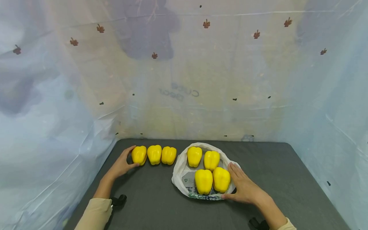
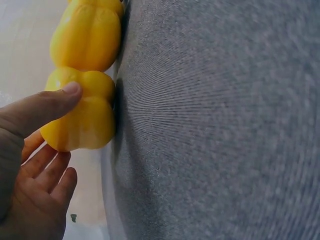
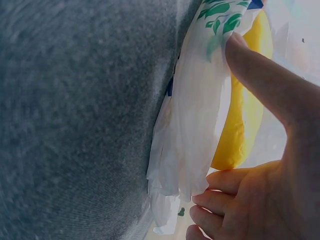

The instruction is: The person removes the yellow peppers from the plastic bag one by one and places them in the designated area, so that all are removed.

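Yellow peppers (image 1: 203, 181), 7 total, and head cam has 4 in the open white plastic bag (image 1: 179, 174): 2 at back, 2 up front, all inside the rim. Other 3 sit in a row on the dark table (image 1: 155, 204), L of the bag. L hand (image 1: 122, 164) grips the leftmost pepper (image 1: 139, 155), thumb on the near side; R hand (image 1: 244, 188) is spread, unclenched, thumb & fingertips at the bag's R rim.

L wrist cam: thumb across that pepper, fingers round its end, next pepper right beside it, can't tell if touching.

R wrist cam: bag wall, white w/ green print, one pepper poking above the edge; thumb tip touches the rim, fingertips alongside.
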The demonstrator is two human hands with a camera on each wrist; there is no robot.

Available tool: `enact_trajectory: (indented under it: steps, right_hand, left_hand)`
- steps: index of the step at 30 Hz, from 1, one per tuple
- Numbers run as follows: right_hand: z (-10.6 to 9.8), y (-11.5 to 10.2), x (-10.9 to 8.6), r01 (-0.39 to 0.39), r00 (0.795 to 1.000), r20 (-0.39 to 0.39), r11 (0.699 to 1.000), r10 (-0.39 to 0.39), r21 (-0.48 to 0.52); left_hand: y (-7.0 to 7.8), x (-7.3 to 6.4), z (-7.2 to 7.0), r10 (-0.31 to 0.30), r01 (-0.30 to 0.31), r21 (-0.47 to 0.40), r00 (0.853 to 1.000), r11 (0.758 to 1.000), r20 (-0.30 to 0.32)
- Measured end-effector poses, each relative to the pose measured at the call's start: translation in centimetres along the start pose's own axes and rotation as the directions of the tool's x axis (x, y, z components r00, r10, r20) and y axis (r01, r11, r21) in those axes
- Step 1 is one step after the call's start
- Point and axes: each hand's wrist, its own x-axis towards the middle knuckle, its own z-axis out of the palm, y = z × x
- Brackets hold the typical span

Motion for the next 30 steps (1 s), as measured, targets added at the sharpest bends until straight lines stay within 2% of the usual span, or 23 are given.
enact_trajectory:
  steps: [9,23,27,30]
  right_hand:
    - [-0.1,-0.1,-0.1,0.016,1.0,-0.01,1.0,-0.016,-0.009]
    - [-0.3,-0.2,-0.3,0.012,1.0,-0.008,1.0,-0.012,0.012]
    - [-0.3,-0.3,-0.3,0.009,1.0,-0.005,1.0,-0.009,0.013]
    - [-0.3,-0.3,-0.3,0.007,1.0,-0.005,1.0,-0.007,0.012]
  left_hand:
    - [0.0,0.1,0.1,0.02,-0.02,0.034,1.0,0.999,-0.003]
    - [0.5,0.0,-0.2,-0.013,0.011,0.086,1.0,0.996,0.028]
    - [0.9,-0.3,-0.3,-0.028,0.026,0.091,0.999,0.995,0.022]
    - [1.6,-0.6,-0.2,-0.017,0.017,0.097,1.0,0.995,0.001]
